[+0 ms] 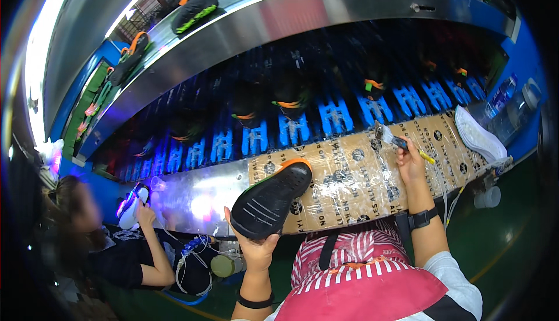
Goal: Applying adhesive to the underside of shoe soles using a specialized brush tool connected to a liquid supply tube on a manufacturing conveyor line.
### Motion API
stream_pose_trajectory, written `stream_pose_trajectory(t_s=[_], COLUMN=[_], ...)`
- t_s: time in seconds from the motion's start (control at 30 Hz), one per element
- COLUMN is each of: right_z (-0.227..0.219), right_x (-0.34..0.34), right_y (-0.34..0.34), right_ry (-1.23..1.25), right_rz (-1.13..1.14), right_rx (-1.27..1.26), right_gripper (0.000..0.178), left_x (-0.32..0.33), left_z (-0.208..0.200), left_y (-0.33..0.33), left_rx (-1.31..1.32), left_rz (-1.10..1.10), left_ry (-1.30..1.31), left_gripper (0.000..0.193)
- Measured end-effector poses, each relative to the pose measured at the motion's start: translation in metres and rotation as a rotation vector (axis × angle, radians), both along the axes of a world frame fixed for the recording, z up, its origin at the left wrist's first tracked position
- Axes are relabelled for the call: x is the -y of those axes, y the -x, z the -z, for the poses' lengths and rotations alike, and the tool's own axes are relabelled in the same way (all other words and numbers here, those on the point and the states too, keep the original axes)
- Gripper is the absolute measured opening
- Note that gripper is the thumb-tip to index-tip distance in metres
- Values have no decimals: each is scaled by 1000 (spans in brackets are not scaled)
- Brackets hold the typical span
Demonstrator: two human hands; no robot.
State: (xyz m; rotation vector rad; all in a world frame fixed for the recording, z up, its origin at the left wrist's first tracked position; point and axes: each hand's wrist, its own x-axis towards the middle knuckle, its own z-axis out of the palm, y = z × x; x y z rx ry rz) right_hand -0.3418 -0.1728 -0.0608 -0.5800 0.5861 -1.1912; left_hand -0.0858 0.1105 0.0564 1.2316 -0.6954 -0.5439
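**Black shoe in the left hand, brush in the right**

Left hand [259, 248] closed around the lower end of a black shoe [271, 201]; digits show at both edges, the rest hidden behind it. Shoe is held tilted over the near side of the tabletop [224, 175], grooved sole toward the viewer, orange trim at the far end.

Right hand [411, 161] pinches the handle of a brush [399, 142], well apart from the shoe. Bristles point up and left over the cardboard [349, 175]; whether they touch anything, cannot tell.

Tabletop: film-covered printed cardboard to the right, bare shiny metal to the left. White sole-shaped pieces [480, 134] lie at the right end, near a clear bottle [524, 102].

Beyond: a row of blue holders [335, 117], dark shoes with orange trim above some. More shoes stand on the upper shelf [326, 11].

At left, a co-worker's hand [145, 215] touches a white shoe [129, 213].
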Motion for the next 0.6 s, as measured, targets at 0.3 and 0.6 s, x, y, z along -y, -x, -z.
stream_pose_trajectory(t_s=[0.3, 0.6], right_z=[3, 3], right_x=[5, 8], right_y=[-11, -7], right_ry=[10, -5], right_rz=[-16, 2], right_rx=[-39, 8], right_gripper=[31, 32], left_x=[12, -11], left_z=[-24, -139], left_y=[-55, -111], left_rx=[60, 265], left_rz=[-167, -471], left_ry=[10, 325], left_gripper=[82, 42])
